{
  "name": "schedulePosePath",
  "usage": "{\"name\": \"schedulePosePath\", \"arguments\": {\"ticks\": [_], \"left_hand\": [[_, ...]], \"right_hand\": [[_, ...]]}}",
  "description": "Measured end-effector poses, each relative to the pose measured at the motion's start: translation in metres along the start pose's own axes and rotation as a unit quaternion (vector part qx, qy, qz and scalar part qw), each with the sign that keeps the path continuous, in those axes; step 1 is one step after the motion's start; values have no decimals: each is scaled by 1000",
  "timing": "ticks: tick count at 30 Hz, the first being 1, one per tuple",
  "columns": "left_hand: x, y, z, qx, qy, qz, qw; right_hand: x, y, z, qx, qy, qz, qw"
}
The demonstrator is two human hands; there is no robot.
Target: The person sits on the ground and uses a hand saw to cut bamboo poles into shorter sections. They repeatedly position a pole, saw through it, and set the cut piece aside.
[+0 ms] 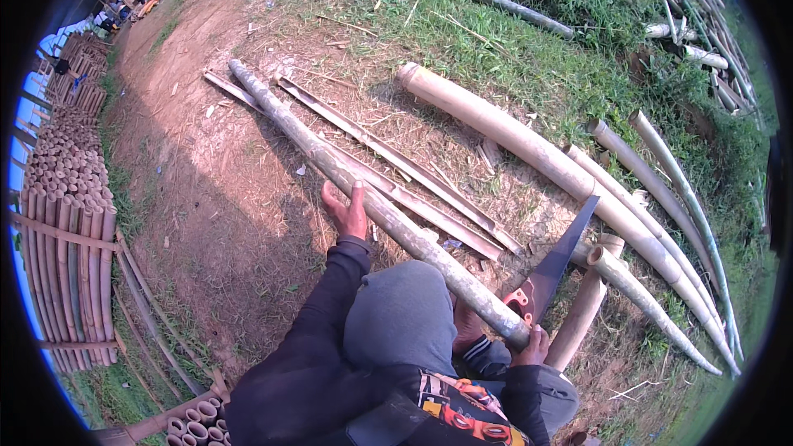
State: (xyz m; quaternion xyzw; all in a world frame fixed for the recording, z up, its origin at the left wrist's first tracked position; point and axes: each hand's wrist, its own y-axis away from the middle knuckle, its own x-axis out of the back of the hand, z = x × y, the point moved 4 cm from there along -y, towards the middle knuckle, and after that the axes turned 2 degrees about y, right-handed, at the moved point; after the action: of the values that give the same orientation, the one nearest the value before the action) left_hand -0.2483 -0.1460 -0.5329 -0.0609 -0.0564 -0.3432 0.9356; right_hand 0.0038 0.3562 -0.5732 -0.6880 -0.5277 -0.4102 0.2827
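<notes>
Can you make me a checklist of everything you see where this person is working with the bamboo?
Surface: bare dirt ground with grass patches.
Job's things: long bamboo pole lying slantwise over the knee; hand saw with dark blade and red-black handle.
Clutter: split strips, thick pale poles, dry scraps.
Hands: left hand rests on the pole; right hand is at the pole's near end by the saw handle, grip unclear.
Cables: nothing seen.
Surroundings: stacked poles at left, more poles in the grass at right.
</notes>
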Motion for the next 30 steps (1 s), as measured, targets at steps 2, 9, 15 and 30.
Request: {"name": "schedulePosePath", "arguments": {"ticks": [2,9,15,30], "left_hand": [[0,-9,-55,288,229,-30,929],[-36,-12,-59,315,251,-104,909],[-166,-141,92,199,216,-245,924],[-257,142,118,-252,-298,-789,474]], "right_hand": [[-12,21,5,17,21,0,1000],[-10,-2,-7,-15,14,27,999],[66,-231,-116,-259,-628,-21,733],[21,19,-87,-45,-162,-224,960]]}}
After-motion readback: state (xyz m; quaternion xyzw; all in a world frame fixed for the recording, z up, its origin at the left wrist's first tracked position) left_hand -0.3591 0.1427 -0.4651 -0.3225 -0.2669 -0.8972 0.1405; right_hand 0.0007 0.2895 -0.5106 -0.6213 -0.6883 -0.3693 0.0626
